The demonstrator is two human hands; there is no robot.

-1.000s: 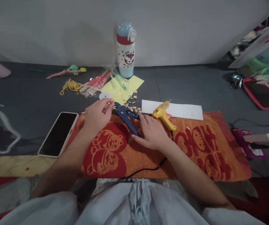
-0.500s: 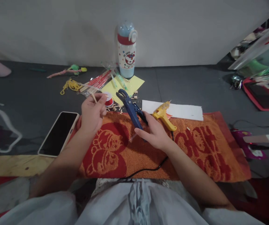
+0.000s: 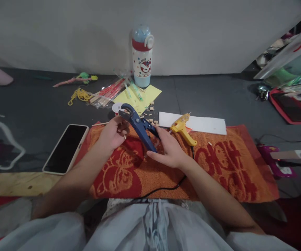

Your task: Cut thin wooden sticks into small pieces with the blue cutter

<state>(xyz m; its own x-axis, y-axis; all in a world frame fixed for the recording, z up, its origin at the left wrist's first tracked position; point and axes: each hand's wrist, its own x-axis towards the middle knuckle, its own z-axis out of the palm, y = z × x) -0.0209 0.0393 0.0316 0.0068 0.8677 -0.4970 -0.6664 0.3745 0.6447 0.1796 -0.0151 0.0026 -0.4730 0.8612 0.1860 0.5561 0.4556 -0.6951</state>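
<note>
Handles (image 3: 146, 141) of this blue metal cutter (image 3: 137, 122), likely stiff, fill my half-curled right grip (image 3: 169, 145); my closed left grip (image 3: 115, 133) holds a slim wooden stick (image 3: 100, 124).

We take this for a home craft corner, though a small hobby workshop could look alike. A blue hand cutter (image 3: 140, 131) sits in our right grip (image 3: 170, 148); near it, to the right, lies a yellow glue gun (image 3: 182, 129), and beyond it small cut wooden pieces (image 3: 155, 122) litter the dark counter (image 3: 205, 92). What looks homely is the patterned orange towel (image 3: 218, 167) spread beneath both grips, the cartoon water bottle (image 3: 142, 59) standing beyond them before a pale wall (image 3: 200, 38), and the phone (image 3: 66, 150) left of our left grip (image 3: 116, 132).
</note>
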